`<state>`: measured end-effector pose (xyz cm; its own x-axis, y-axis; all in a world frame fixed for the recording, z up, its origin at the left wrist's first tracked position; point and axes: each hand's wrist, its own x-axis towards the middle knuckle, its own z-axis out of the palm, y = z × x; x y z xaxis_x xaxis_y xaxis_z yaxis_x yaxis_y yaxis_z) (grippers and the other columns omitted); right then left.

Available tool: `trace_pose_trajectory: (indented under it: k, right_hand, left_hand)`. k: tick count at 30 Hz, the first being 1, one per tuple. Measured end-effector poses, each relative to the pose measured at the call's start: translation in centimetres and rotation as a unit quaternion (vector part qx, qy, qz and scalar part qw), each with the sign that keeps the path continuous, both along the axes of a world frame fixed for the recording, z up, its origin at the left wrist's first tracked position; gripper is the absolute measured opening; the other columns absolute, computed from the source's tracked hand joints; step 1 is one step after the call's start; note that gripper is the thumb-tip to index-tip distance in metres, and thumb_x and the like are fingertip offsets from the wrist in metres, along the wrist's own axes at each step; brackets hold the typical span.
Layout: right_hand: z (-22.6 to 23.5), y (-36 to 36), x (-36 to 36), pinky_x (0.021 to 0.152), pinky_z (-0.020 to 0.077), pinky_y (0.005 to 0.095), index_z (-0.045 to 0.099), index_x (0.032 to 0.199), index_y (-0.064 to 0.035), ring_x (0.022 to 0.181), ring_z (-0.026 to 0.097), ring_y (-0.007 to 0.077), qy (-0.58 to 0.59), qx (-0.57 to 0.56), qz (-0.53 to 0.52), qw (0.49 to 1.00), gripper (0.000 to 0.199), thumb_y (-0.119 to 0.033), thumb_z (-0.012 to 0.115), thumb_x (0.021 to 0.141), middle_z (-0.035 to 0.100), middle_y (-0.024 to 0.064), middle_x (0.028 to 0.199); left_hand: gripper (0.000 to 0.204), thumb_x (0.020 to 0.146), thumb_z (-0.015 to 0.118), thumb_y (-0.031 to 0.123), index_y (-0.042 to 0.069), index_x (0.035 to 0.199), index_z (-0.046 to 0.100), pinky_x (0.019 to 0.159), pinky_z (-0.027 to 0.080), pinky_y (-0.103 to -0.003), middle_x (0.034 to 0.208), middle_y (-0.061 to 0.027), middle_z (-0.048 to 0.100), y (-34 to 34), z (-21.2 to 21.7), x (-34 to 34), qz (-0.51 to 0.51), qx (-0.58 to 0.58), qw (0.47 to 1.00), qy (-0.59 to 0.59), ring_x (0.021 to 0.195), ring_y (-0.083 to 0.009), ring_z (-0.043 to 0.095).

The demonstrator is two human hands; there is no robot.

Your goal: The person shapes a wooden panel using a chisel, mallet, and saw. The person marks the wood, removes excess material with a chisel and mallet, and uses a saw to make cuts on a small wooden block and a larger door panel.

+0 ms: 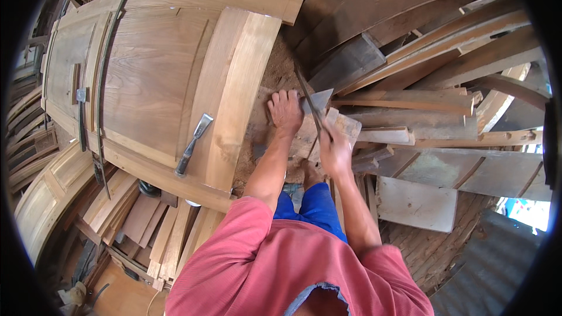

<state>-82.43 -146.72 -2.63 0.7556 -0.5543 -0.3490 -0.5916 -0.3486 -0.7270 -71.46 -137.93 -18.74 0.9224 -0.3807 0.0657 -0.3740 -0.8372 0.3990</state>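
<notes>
My right hand (pixel 335 149) is closed around the near end of a long, thin, dark tool, which looks like a handsaw (pixel 308 95) seen nearly edge-on. The blade slants away to the upper left across a grey, pointed flat piece (pixel 319 100). My left hand (pixel 285 111) bears down at the left end of that piece, its fingers bent over and their grip partly hidden. Under both hands lies a pale wooden block (pixel 349 127). Left of them, a chisel (pixel 194 144) rests on a large panelled wooden door (pixel 155 76).
A long bar clamp (pixel 111 52) crosses the door, with another clamp (pixel 82 117) further left. Stacked boards (pixel 410 102) crowd the right side. Sawdust (pixel 280 70) covers the ground beyond my hands. More planks (pixel 172 240) lie below the door.
</notes>
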Motion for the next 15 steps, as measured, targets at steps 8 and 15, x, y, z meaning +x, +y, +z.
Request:
trace_pose_trajectory:
  k: [8, 15]
  right_hand:
    - [-2.6, -0.5, 2.4, 0.091, 0.0519, 0.0411, 0.061, 0.128, -0.0037, 0.11, 0.063, 0.0398, 0.013, 0.008, 0.003, 1.0, 0.035, -0.012, 0.048, 0.097, 0.064, 0.025, 0.12]
    - [4.2, 0.2, -4.3, 0.1, 0.0479, 0.0389, 0.059, 0.13, -0.0005, 0.119, 0.058, 0.0405, 0.019, 0.008, 0.061, 0.998, 0.037, -0.013, 0.051, 0.097, 0.061, 0.0271, 0.123]
  left_hand:
    - [0.012, 0.085, 0.061, 0.016, 0.012, 0.096, 0.06, 0.076, 0.036, -0.047, 0.093, -0.0118, 0.055, -0.7, 1.2, 0.1, -0.02, 0.014, 0.999, 0.039, 0.095, -0.0325, 0.051]
    - [0.009, 0.086, 0.062, 0.017, 0.012, 0.094, 0.06, 0.076, 0.036, -0.047, 0.093, -0.0103, 0.055, 0.2, -0.3, 0.2, 0.023, 0.026, 0.999, 0.017, 0.094, -0.0315, 0.051]
